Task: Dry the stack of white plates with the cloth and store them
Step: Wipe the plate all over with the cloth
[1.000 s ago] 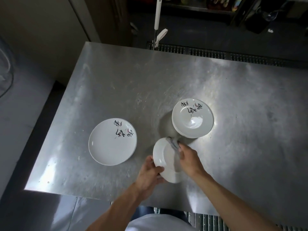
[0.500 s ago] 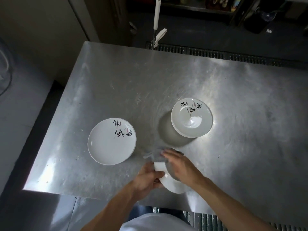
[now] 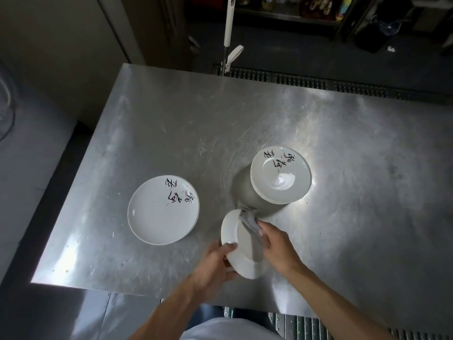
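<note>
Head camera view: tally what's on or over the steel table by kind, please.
Plate piles on the table: 2, left pile and right pile; plates per pile unclear
Held plate: 1
Cloth: 1
Hands: 2, left hand, right hand
Total: 6

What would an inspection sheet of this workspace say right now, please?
Surface: steel table, scuffed, with patches of glare.
Job's things: held plate tilted above the near edge; cloth against its face; low pile on the left, flat; tall stack on the right, upright.
Clutter: nothing seen.
Grippers: left hand grips the held plate's rim; right hand presses the cloth on it.
Cables: nothing seen.
Surroundings: white handle and floor grate behind the table; dim shelf beyond.
</note>
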`<action>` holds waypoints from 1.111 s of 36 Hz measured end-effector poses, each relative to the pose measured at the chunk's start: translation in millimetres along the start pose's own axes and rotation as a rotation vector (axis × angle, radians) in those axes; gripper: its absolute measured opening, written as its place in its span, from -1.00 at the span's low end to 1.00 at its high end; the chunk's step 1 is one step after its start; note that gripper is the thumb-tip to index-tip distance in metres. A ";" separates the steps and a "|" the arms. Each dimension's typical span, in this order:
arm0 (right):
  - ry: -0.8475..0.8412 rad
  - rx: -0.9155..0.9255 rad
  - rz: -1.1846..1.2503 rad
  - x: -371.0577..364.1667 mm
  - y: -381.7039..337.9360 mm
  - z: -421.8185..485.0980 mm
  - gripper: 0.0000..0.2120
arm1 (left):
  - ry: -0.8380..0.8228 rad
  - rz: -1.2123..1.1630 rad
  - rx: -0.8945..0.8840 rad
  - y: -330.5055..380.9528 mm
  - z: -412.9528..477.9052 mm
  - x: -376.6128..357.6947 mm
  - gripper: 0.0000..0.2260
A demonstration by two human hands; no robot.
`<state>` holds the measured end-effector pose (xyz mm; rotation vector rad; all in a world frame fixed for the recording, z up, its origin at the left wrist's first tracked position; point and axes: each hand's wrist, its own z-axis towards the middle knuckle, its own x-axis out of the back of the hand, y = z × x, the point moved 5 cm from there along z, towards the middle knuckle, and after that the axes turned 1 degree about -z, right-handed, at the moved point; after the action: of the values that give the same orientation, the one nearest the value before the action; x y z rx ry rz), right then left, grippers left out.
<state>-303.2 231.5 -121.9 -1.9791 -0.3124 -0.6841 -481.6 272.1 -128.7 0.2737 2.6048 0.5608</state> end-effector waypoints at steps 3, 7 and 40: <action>-0.048 0.219 0.076 -4.1 -28.3 -7.0 -0.61 | -0.050 0.064 0.018 7.7 -0.9 4.3 -0.60; -0.194 0.430 -0.108 -29.4 -38.2 -4.5 -0.55 | -0.113 0.079 0.018 -1.8 0.3 7.0 -0.75; -0.110 0.235 0.099 -17.0 -42.0 -11.0 -0.58 | -0.098 0.019 -0.014 4.8 -0.2 11.0 -0.72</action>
<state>-341.0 243.5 -97.4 -1.7978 -0.3425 -0.4546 -490.8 279.4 -130.9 0.3137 2.5052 0.5574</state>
